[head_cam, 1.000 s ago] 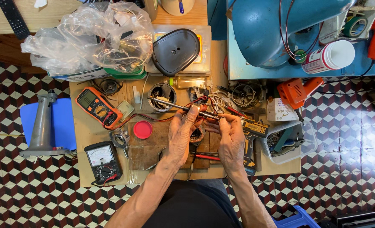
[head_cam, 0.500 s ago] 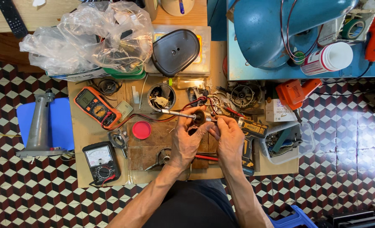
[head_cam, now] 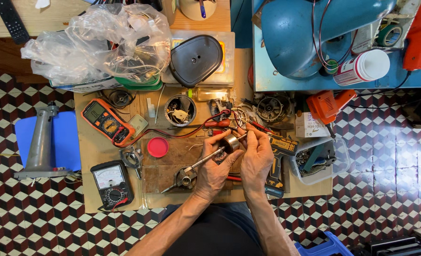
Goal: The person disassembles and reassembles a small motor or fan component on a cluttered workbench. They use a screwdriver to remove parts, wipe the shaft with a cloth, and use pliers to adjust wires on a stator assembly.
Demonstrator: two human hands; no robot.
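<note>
Metal rotor [head_cam: 230, 143], a short silver cylinder on a thin shaft, sits between my two hands above the middle of the table [head_cam: 97, 151]. Left hand [head_cam: 214, 168] wraps around it from below, fingers [head_cam: 209, 142] clenched on the cylinder's near side; the shaft runs down-left past my palm. Right hand [head_cam: 258, 159] closes on it from the other side, fingertips pinching the cylinder's upper end. Whether the right hand also holds a small tool, I cannot tell.

Just under the left hand: pliers [head_cam: 184, 178] lying on a dark wooden board [head_cam: 172, 159]. Red round lid [head_cam: 158, 147] on the board's left edge. Orange multimeter [head_cam: 105, 122] further left, red lead trailing toward my hands. Black analogue meter [head_cam: 111, 184] near the table's front-left corner. Open tin of parts [head_cam: 179, 110] behind the board. Clear plastic tub [head_cam: 320, 160] of bits to the right of my right hand
</note>
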